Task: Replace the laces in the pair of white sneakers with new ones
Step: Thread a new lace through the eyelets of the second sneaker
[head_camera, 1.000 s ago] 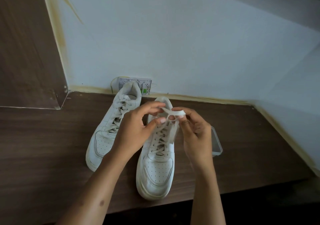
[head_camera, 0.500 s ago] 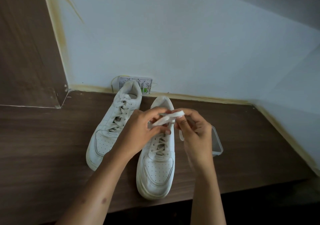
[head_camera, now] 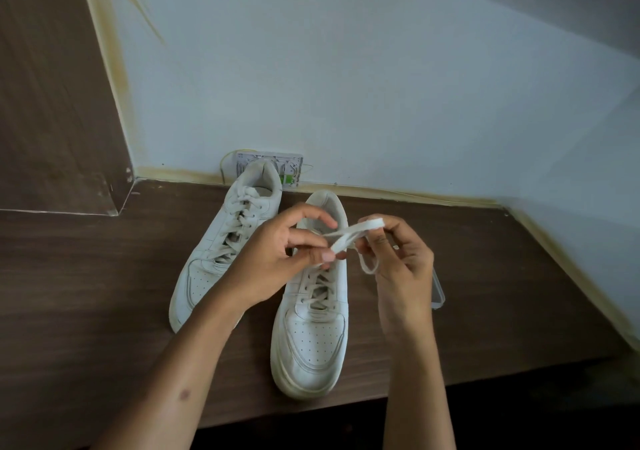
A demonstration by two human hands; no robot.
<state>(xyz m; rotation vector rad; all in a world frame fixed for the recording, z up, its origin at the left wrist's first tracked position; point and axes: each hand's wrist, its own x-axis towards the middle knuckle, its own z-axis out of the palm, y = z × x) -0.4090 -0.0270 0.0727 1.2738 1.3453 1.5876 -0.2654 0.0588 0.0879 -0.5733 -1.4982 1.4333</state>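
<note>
I see both hands mid-frame over right sneaker (head_camera: 311,311): left hand (head_camera: 277,262) pinches lace (head_camera: 349,236), right hand (head_camera: 398,259) pinches loop, apparently undoing knot.

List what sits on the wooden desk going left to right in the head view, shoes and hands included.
Left sneaker → left hand → lace pinched between both hands → right hand → clear plastic container at the far right.
</note>
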